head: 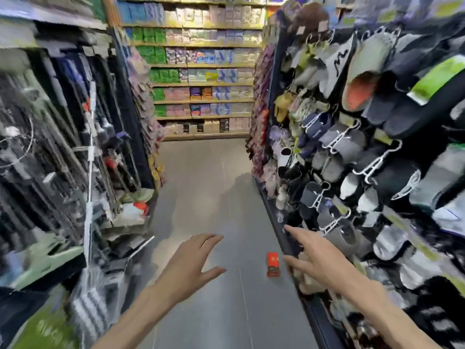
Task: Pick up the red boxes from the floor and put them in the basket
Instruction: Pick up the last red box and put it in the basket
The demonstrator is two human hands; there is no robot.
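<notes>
Reaching forward, your left hand [190, 258] and right hand [318, 258] are both spread and hold nothing. Between them, nearer your right hand, a red box [273, 264] lies on the grey floor [214, 197], beside the slipper rack [352, 159].

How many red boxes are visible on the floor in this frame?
1. A small red rectangular box lies on the grey aisle floor, near the slipper rack's base, between the two outstretched hands. Others may be out of view.
</notes>
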